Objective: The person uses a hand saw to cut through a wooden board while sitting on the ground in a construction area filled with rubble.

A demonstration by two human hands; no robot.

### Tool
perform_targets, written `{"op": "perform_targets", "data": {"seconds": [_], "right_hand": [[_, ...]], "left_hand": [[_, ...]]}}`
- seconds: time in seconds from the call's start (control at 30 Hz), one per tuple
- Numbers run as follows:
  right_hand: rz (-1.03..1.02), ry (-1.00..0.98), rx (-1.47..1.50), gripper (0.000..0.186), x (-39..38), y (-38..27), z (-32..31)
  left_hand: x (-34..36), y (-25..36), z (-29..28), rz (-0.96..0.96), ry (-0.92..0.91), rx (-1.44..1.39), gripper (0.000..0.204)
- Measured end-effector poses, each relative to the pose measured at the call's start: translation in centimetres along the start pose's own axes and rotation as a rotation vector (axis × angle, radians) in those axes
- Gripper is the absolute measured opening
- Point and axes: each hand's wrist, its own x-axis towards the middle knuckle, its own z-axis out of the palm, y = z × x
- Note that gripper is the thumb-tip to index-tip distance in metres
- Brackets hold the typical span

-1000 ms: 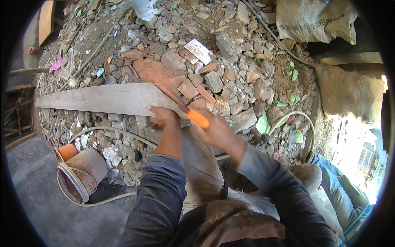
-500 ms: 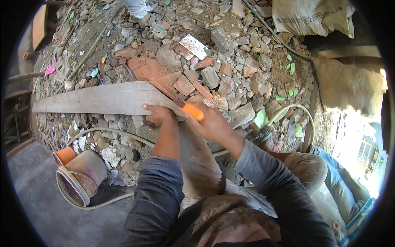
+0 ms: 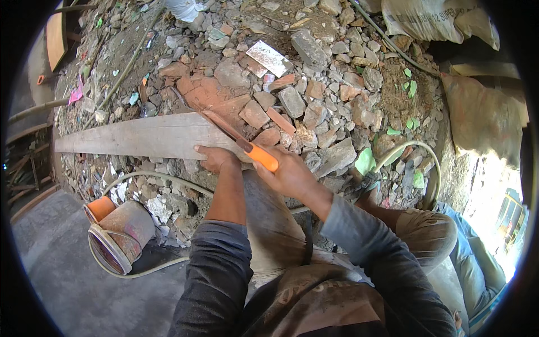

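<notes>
A long grey wooden plank (image 3: 132, 135) lies across the rubble, running from the far left to in front of me. My left hand (image 3: 220, 159) grips its near edge close to the right end, thumb on top and fingers hidden beneath. A handsaw with a rust-brown blade (image 3: 220, 124) slants along the plank's right end. Its orange handle (image 3: 262, 157) is held in my right hand (image 3: 289, 173), fingers wrapped round it. Where exactly the teeth meet the wood cannot be made out. The two hands are close together, above my leg.
Broken bricks and stones (image 3: 292, 102) cover the ground ahead, with a white tile piece (image 3: 269, 58) among them. A dirty bucket (image 3: 128, 230) and an orange pot (image 3: 101, 208) lie tipped at left. A pale hose (image 3: 151, 175) loops around. Sacks (image 3: 477, 112) hang at right.
The whole view has shifted slightly, so the rubble and bucket sit further right. The saw blade now shows more of its side. Both hands keep their grips.
</notes>
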Motion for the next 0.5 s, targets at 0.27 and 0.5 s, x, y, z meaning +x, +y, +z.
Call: {"op": "perform_targets", "data": {"seconds": [0.27, 0.5], "right_hand": [[0.010, -0.143, -0.018, 0.072, -14.4, -4.0, -12.1], [0.103, -0.062, 0.056, 0.054, -8.4, 1.8, -8.5]], "left_hand": [[0.0, -0.4, -0.1, 0.002, 0.029, -0.082, 0.106], [-1.1, -0.8, 0.4, -0.012, -0.027, -0.040, 0.107]]}}
